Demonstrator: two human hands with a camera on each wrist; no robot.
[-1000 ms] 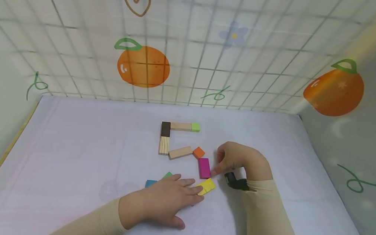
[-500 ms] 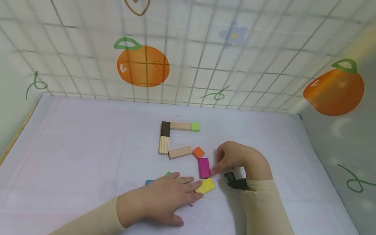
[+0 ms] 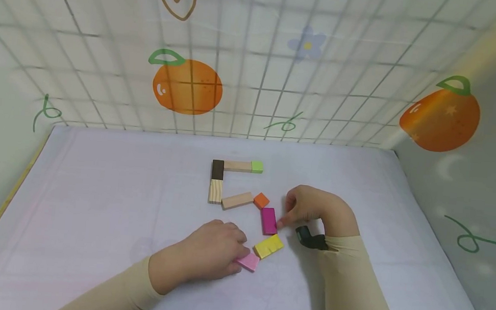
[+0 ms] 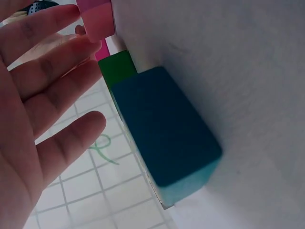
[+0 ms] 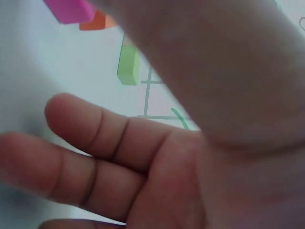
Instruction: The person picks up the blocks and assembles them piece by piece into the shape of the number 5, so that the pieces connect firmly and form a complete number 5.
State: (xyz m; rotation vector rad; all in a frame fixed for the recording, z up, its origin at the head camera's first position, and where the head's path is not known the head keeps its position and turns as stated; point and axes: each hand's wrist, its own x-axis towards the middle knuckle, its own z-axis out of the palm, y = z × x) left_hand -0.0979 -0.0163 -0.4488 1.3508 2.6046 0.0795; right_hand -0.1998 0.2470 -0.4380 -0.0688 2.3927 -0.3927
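Note:
My left hand (image 3: 208, 250) pinches a pink wooden block (image 3: 248, 262) between thumb and fingers, beside a yellow block (image 3: 268, 246). In the left wrist view a blue block (image 4: 164, 126) and a green block (image 4: 118, 70) stand close to that hand's outer fingers; in the head view the hand hides them. My right hand (image 3: 316, 208) rests at the right of a magenta block (image 3: 269, 221). Its thumb tip touches or nearly touches the block's right side, while the other fingers lie loosely bent and hold nothing.
Beyond the hands, an orange block (image 3: 261, 200), a plain wood block (image 3: 237, 201), a striped block (image 3: 215, 191), a dark brown block (image 3: 217, 169), another plain block (image 3: 237, 166) and a light green block (image 3: 257, 167) continue the line on the white cloth (image 3: 117, 178).
My left hand has drawn back from the yellow block and bent its fingers onto the pink block, which now shows. The blue and green blocks became hidden in the head view. My right hand stays put.

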